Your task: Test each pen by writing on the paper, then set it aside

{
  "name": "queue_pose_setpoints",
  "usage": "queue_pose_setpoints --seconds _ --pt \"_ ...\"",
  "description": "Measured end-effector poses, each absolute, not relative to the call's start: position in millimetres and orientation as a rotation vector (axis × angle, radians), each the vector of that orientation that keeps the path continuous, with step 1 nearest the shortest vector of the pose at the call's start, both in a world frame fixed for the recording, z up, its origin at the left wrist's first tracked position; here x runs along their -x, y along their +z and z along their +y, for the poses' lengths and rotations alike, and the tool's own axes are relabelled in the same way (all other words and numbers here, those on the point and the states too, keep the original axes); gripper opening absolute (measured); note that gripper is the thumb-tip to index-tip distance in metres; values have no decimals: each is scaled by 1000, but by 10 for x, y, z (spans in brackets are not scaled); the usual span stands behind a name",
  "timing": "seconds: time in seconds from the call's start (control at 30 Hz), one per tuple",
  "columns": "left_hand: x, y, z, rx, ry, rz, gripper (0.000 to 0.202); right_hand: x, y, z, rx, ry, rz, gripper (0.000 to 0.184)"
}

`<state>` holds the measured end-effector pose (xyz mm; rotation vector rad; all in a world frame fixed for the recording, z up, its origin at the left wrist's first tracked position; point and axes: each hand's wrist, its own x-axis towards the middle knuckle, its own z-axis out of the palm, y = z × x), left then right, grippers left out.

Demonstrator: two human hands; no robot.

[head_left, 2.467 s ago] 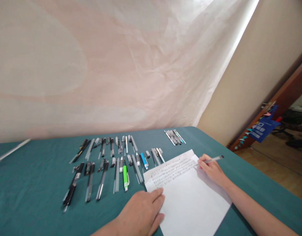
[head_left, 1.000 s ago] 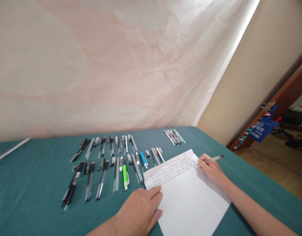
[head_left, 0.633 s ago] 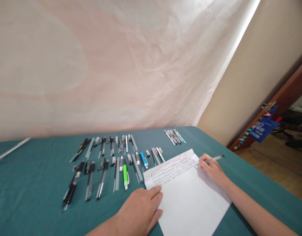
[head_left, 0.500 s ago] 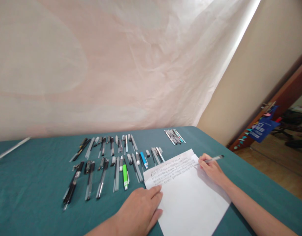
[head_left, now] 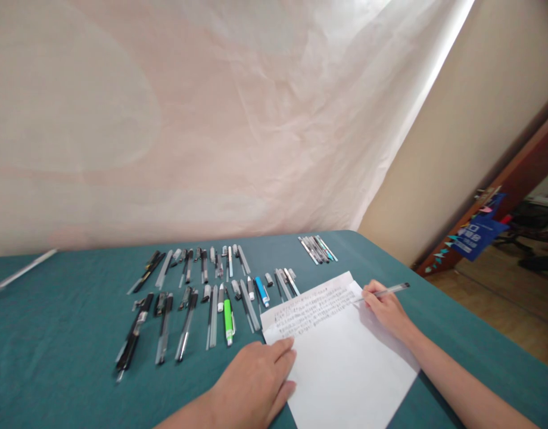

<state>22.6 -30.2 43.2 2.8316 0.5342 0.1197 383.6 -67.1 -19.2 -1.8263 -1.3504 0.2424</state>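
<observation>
A white sheet of paper (head_left: 345, 369) lies at a slant on the table, with several lines of small dark handwriting across its upper part. My right hand (head_left: 387, 307) pinches a clear-barrelled pen (head_left: 394, 290) with a dark end, its tip at the right end of the written lines. My left hand (head_left: 256, 378) rests flat on the sheet's left edge, fingers stretched out and holding nothing. Left of the paper lie a green pen (head_left: 228, 322) and a blue pen (head_left: 261, 292) among several disassembled pens, with clear barrels, caps and refills laid in rows.
A dark green cloth covers the table (head_left: 55, 333). Near its far right corner lies a row of thin pens or refills (head_left: 317, 249). A long pale strip (head_left: 21, 273) is at the far left. Behind hangs a pale pink curtain (head_left: 211, 119); a blue bag (head_left: 477, 237) hangs at the right.
The view has shifted very slightly. My right hand stays with the pen at the end of the written lines, and my left hand remains on the paper's edge.
</observation>
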Motion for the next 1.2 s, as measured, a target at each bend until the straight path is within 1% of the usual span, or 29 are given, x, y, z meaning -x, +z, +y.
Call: queue_pose_setpoints --seconds 0.13,0.23,0.33,0.47,0.63,0.83,0.93,1.03,1.1,1.2 --pt "-204 430 -303 -2822 145 530 29 -3772 -157 -647 1797 270 -1305 26" --pt "-181 427 -285 -2777 185 501 28 -3585 -2 -563 1700 348 -1396 25" --pt "-159 431 -250 -2696 267 480 26 -3313 195 -393 1582 430 -1541 31" --pt "-134 460 -201 -2619 347 492 25 -3012 338 -20 1492 428 -1899 28" --pt "-113 490 -175 -2628 352 523 24 -2867 241 441 1414 433 -2004 29" --pt "-103 404 -176 -2553 451 534 23 -2847 145 563 1384 447 -2047 24" --pt "-133 334 -169 -2349 576 609 21 -2834 249 502 1396 406 -2015 23" --pt "-212 258 -149 -1951 666 741 21 -2699 452 353 1379 379 -1995 27" --pt "-271 221 -126 -1600 691 770 27 -2529 592 212 1350 393 -2012 28" --pt "-323 211 -79 -1280 865 712 34 -2225 716 6 1272 416 -2054 30"
